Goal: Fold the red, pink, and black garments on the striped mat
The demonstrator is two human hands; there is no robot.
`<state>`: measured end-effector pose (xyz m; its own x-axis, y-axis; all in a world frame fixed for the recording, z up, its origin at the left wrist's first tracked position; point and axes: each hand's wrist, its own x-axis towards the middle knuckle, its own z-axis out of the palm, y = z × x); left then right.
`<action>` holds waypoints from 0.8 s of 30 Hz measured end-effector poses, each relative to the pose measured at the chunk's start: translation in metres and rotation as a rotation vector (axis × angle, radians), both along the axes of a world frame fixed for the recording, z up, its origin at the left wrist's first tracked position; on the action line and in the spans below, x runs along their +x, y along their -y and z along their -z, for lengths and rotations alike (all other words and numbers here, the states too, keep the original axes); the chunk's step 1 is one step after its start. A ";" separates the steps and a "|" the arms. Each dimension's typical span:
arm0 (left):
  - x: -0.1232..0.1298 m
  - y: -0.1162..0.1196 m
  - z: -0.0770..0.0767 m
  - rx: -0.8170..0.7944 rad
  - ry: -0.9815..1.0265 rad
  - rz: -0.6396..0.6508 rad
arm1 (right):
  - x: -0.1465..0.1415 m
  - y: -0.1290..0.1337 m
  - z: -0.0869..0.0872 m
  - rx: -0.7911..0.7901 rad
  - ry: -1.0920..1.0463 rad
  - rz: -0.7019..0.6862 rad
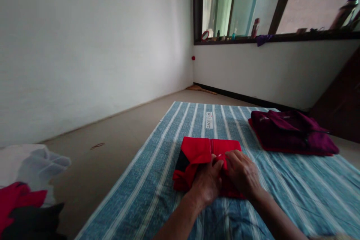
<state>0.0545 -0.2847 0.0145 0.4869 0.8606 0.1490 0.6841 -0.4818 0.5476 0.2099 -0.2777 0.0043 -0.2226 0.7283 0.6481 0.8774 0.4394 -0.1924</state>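
Note:
A folded red jacket (197, 145) with a zip line and a dark panel at its left side lies on the striped bed cover (157, 172). Both hands meet near its middle. My left hand (207, 184) has its fingers closed on the red fabric just below the zip. Close beside it, my right hand (243, 169) pinches a raised bit of the same fabric. The fingertips nearly touch, and part of the jacket is hidden beneath the hands and wrists.
Folded maroon clothing (292, 129) rests at the right on a red piece. White fabric (25, 161), red fabric (19, 198) and black fabric (36, 219) sit at the lower left. A windowsill (233, 40) holds bottles and a small mirror (205, 35).

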 end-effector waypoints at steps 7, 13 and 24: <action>0.006 0.002 0.008 0.058 -0.013 -0.006 | -0.024 -0.025 -0.037 -0.394 -0.207 -0.610; 0.006 0.011 0.013 0.114 -0.121 -0.025 | -0.038 -0.060 -0.043 -0.745 -0.271 -0.449; 0.005 0.011 0.026 0.169 -0.160 -0.035 | -0.085 -0.090 -0.044 -0.676 0.057 -0.047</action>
<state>0.0594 -0.2962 -0.0116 0.4862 0.8468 0.2159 0.7737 -0.5319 0.3441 0.1248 -0.1878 0.0478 -0.2841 0.9580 0.0397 0.8773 0.2764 -0.3924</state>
